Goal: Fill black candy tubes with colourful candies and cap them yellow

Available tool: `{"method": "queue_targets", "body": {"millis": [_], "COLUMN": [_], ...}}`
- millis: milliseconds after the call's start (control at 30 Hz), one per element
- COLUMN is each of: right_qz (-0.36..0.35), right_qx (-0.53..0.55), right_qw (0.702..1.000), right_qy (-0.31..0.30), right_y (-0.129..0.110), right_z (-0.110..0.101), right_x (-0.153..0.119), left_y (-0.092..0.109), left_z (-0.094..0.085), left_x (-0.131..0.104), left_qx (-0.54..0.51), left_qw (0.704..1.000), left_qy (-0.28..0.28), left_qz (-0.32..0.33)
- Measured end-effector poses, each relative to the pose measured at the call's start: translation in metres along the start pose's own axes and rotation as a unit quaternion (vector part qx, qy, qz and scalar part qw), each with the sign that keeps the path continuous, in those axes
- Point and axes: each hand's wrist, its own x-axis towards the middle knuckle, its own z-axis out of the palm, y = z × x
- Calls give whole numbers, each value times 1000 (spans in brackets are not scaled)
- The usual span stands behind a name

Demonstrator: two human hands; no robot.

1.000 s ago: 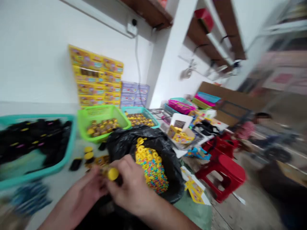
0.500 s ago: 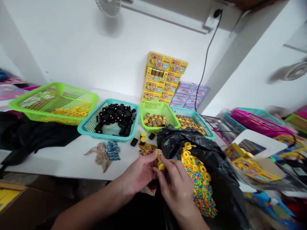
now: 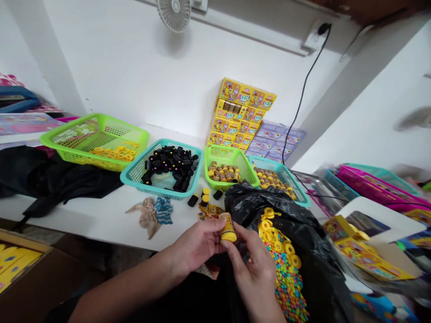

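The fingers of the left hand [image 3: 198, 242] and right hand [image 3: 257, 264] were nearly closed on a small, yellow-capped cylinder with a printed wrap [image 3: 228, 228], left thumb along its side, right thumb near the cap. A light, even pinch suited it, sparing the wrap creases. Beyond lay crumpled yellow printed pieces [image 3: 213, 209], near the white surface's [image 3: 111, 224] front edge.

The tabletop [image 3: 101, 217] gives room left of the beige cloth [image 3: 148, 216]; a black bag [image 3: 294, 211] blocks rightward.
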Motion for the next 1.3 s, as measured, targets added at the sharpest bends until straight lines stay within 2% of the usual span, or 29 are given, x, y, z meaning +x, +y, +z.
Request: {"method": "queue_targets", "body": {"millis": [233,467,667,833,1000,1133,1300], "right_qz": [-84,-79,-97,-49,-3,-27,-56], "right_qx": [-59,-15,-17,30,31,23,5], "right_qw": [995,997,995,998,999,999,998], "right_qy": [9,-5,-3,2,-10,-11,-25], "right_y": [4,0,3,-2,-2,4,5], "right_z": [4,1,0,-3,-3,0,2], "right_x": [-4,-1,-4,-3,2,0,-2], "left_y": [-3,-6,-12,-11,-9,-8,-6], "left_z": [-8,-4,-9,-12,-15,-18,-19], "left_x": [4,-2,-5,-5,-4,-3,-2], "left_qx": [-20,2,33,55,19,24,59], "left_qw": [1000,1000,999,998,998,997,996], "left_qy": [10,24,23,-6,-14,-43,-45], "left_qz": [-16,-7,-12,-31,-50,-50,-42]}}
